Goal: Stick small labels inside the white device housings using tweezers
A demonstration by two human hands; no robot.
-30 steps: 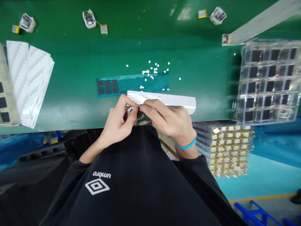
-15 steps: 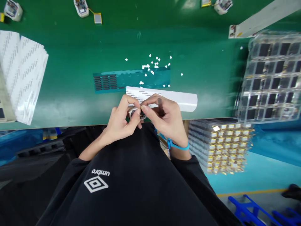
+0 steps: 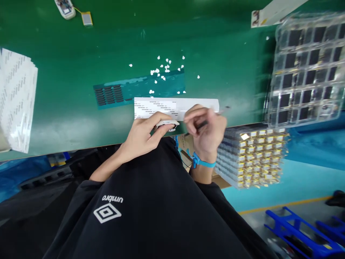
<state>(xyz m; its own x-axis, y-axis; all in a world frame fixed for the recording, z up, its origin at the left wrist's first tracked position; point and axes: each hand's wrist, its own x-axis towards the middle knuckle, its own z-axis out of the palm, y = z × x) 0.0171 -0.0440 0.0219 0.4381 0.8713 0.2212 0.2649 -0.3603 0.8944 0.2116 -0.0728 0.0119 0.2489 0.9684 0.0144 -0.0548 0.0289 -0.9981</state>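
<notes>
My left hand (image 3: 145,135) grips a small white plastic device housing (image 3: 167,124) between thumb and fingers, at the table's front edge. The housing is tilted, and its inside is mostly hidden. To its right, apart from it, my right hand (image 3: 206,126) is curled around a thin dark stick-like tool (image 3: 202,124), blurred by motion. Just beyond both hands lies a white sheet of printed labels (image 3: 155,106). Behind that sheet is a blue-green strip (image 3: 137,88) with rows of small dark pieces at its left end. Small white round bits (image 3: 162,76) are scattered on and around the strip.
Stacked white printed sheets (image 3: 18,93) lie at left. A clear compartment tray (image 3: 296,81) with dark squares stands at right, above stacked battery trays (image 3: 256,158) below table level. At the far left, an opened white device (image 3: 65,8) is wired to a battery (image 3: 86,18).
My right hand has moved right, away from the housing, with the dark tool in it. My left hand has tilted the housing and shifted it slightly right. The camera view has turned a little.
</notes>
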